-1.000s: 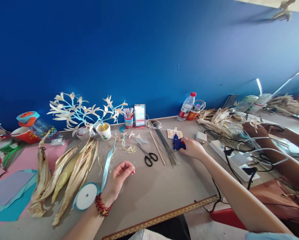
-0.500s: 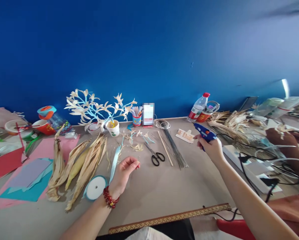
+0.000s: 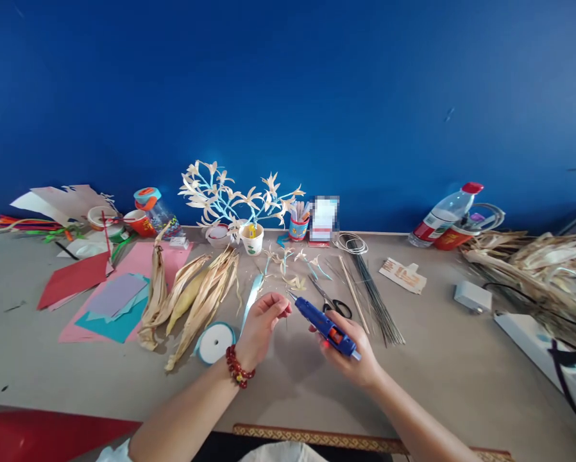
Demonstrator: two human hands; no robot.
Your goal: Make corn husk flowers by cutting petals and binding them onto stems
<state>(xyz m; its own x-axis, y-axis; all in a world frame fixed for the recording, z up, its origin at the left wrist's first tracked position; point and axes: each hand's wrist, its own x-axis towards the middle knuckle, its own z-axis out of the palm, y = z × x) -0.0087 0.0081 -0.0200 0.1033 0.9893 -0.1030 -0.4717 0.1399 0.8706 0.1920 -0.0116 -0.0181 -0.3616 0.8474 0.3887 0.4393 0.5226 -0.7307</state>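
Note:
My right hand (image 3: pixel 350 350) is wrapped round a blue hot glue gun (image 3: pixel 324 324), its metal nozzle pointing left at my other hand. The fingertips of my left hand (image 3: pixel 263 324) are pinched together close beside the nozzle. What they hold is too small to make out; a thin dark line shows just below them. A red bead bracelet circles the left wrist. Behind the hands lie black-handled scissors (image 3: pixel 333 301) and small husk flowers on blue stems (image 3: pixel 312 260). A roll of light blue ribbon (image 3: pixel 215 342) lies flat left of my left hand.
Dried corn husks (image 3: pixel 204 298) and coloured paper (image 3: pixel 124 324) spread to the left. A white cup (image 3: pixel 253 240) holds husk-flower branches (image 3: pixel 242 199). Grey wires (image 3: pixel 377 298), a wooden stick (image 3: pixel 354 295) and torn cardboard (image 3: pixel 403 274) lie right of centre. A bottle (image 3: pixel 444 215) stands at back right, a power strip (image 3: pixel 542 356) nearer.
My right hand has brought the glue gun from the right to beside my left fingertips. The view has turned right, and the other person's hand at the right has left it.

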